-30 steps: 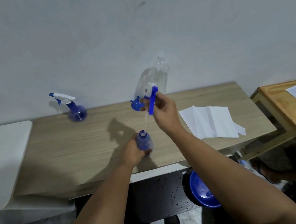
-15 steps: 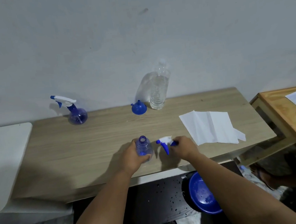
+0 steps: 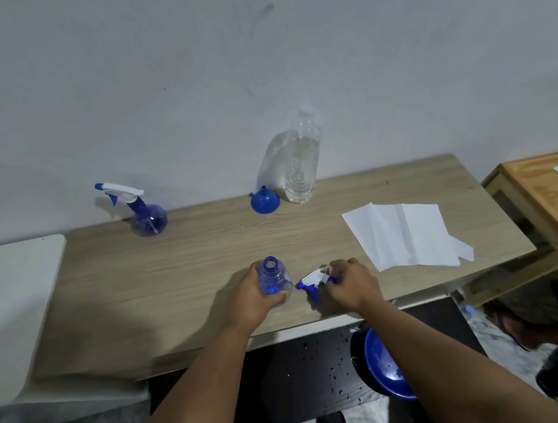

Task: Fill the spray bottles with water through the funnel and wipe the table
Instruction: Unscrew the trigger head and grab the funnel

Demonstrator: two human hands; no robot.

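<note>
An uncapped blue spray bottle (image 3: 273, 276) stands near the front edge of the wooden table (image 3: 191, 272), and my left hand (image 3: 252, 298) grips it from the left. Just to its right lies its white and blue spray head (image 3: 312, 282) on the table, with my right hand (image 3: 350, 284) closed on it. At the back stand a blue funnel (image 3: 264, 200), mouth down, and a clear water bottle (image 3: 302, 164) with water in it. A second spray bottle (image 3: 145, 213), head on, stands at the back left. White paper towels (image 3: 407, 234) lie at the right.
A wall runs right behind the table. A white surface (image 3: 8, 298) adjoins at the left and a small wooden stand (image 3: 552, 203) with a paper on it at the right. Below the front edge sits a blue basin (image 3: 385, 369) on a dark wet shelf. Another person crouches at lower right.
My right hand brought the spray head down from above the open bottle and laid it on the table to the bottle's right. My left hand kept its hold on the bottle.
</note>
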